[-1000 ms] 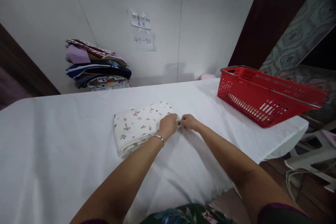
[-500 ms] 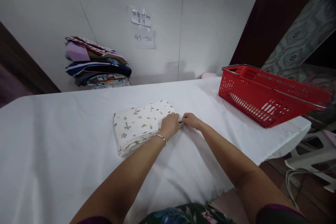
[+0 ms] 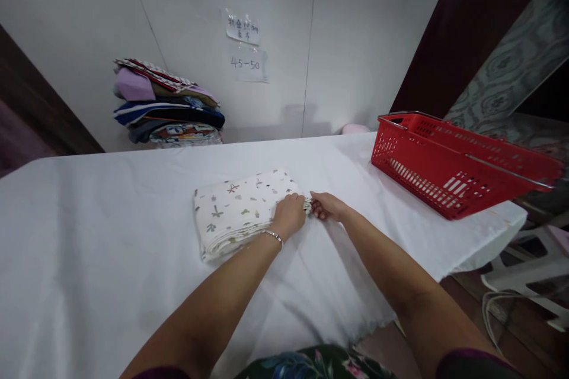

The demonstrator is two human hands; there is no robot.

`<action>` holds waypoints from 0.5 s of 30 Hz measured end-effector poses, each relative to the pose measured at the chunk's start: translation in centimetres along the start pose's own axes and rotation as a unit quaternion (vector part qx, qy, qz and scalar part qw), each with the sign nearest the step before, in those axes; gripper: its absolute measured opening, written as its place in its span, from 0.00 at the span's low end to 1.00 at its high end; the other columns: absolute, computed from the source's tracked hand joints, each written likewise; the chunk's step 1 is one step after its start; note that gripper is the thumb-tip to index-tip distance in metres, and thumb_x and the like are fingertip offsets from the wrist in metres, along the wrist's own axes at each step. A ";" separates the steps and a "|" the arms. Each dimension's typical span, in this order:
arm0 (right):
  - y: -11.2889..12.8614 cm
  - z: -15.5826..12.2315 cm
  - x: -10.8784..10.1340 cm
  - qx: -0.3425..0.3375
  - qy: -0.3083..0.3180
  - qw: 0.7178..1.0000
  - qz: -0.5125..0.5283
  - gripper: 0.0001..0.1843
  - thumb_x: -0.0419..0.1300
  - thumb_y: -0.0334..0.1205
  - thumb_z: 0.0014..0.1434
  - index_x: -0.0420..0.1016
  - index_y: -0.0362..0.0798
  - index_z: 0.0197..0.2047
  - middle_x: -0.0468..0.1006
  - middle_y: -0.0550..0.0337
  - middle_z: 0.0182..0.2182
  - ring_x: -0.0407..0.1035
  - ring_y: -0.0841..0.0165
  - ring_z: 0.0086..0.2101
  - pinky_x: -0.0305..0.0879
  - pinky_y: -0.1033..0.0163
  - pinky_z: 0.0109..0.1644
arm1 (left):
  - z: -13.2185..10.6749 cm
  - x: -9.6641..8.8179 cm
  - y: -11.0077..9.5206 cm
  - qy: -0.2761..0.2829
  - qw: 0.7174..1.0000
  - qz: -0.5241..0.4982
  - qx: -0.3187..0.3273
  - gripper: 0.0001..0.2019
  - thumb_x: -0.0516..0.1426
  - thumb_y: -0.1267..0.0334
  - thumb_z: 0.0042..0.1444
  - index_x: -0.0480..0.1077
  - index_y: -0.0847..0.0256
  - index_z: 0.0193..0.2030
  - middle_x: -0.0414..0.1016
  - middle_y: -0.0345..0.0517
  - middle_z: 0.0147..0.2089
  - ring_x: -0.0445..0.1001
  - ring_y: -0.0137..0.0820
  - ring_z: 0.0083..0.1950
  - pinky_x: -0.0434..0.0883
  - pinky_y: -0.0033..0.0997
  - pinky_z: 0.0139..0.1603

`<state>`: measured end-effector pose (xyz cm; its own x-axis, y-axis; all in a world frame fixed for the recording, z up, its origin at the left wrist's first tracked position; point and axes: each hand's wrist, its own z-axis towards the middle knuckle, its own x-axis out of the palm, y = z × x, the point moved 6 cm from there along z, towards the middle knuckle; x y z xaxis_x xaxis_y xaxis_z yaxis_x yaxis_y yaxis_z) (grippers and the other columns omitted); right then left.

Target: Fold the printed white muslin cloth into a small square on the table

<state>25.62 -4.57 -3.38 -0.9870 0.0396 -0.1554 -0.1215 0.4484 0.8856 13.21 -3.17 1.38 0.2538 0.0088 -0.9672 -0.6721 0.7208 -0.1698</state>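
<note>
A folded cloth, off-white with small printed plant-like shapes in red, grey and green, lies in a thick layered bundle on the white-covered table. My left hand, a bracelet at its wrist, is closed over the bundle's right front corner. Just to its right, my right hand has curled fingers at the layered edges, thumb side above and fingertips below. Some of the cloth at that corner is hidden by my left hand.
The table's white cover has creases. A red plastic basket with metal handles stands at the right end. A stack of folded fabrics sits beyond the far edge at left. A white stool stands right of the table.
My right hand has turned slightly, so its curled fingertips now show below the cloth's edge. My left hand and the bundle have stayed in place; the view has shifted a little.
</note>
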 end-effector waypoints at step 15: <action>0.5 -1.6 0.7 -0.037 -0.086 0.981 -0.169 0.12 0.57 0.47 0.57 0.66 0.46 0.35 0.62 0.70 0.12 0.57 0.75 0.14 0.50 0.71 0.17 | -4.9 -1.2 1.0 -0.015 0.999 0.026 0.036 0.09 0.49 0.73 0.56 0.68 0.62 0.41 0.70 0.49 0.45 0.65 0.38 0.49 0.63 0.38 0.48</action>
<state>24.69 -5.78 -2.35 -0.8573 0.0535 -0.5121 -0.4524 0.3964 0.7989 8.80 -5.83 1.45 0.2413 0.0675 -0.9681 -0.6327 0.7673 -0.1042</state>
